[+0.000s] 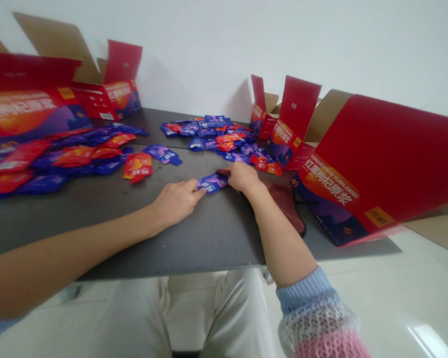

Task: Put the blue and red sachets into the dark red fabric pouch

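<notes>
My left hand (177,203) pinches the left end of a purple-blue sachet (212,184) with white characters, held low over the grey table. At the sachet's other end is my right hand (242,176), its fingers closed on a reddish-brown cloth (283,204) with a dark edge. A dark tip of that cloth shows at the fingertips against the sachet, and the rest trails under my wrist. Just beyond my hands lie a loose red-orange sachet (138,167) and some blue ones (162,153).
Blue and red sachets form a pile (209,130) at the back and a larger heap (74,154) on the left. Open red cartons stand at left (30,107), back left (112,97) and right (343,184). The table's front edge (164,273) is close to my legs.
</notes>
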Demonstrator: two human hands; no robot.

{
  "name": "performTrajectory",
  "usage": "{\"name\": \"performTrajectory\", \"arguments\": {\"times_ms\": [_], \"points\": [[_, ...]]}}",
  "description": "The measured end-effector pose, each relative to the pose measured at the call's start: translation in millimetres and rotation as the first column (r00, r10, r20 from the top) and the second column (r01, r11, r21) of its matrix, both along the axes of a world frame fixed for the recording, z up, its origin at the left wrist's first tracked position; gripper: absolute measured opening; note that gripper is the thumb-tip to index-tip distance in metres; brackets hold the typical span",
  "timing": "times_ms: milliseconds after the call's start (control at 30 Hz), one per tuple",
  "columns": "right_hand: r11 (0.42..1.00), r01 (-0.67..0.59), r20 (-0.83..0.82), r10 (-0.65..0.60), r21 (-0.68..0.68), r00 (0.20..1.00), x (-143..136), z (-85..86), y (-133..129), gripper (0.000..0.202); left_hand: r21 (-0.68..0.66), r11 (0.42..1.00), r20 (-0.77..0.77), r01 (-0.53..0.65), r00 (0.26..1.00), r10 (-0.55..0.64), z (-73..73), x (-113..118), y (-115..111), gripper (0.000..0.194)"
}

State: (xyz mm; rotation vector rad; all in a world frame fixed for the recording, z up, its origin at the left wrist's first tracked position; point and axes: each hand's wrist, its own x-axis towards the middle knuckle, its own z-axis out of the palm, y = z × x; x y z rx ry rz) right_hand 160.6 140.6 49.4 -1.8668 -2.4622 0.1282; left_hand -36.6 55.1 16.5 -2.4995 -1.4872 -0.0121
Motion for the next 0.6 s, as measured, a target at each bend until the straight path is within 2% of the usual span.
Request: {"name": "performTrajectory", "arguments": {"times_ms": [100,233,433,600], "points": [[0.992,-0.106,0.031,0.104,0.072,0.994,-6,-7.4,-1,0.041,0.0,0.999,-0.028,-0.036,0.999,0.036,2.7,3,-5,0.041],[0.95,-0.291,0.073,0.284,0.116,0.956,-12,-10.8,-3,0.045,-0.017,0.991,-0.071,-0.135,0.988,0.134,7.7,7,-13,0.041],[0.902,-0.391,0.067,0.386,0.183,0.92,-26,-15.9,-7,0.044,-0.039,0.972,-0.086,-0.23,0.97,0.226,11.8,13,-17,0.04],[0.798,-0.59,-0.031,0.597,0.12,0.801,-44,-15.8,-17,0.034,-0.038,0.978,-0.065,-0.207,0.977,0.205,11.2,12,-15,0.04]]}}
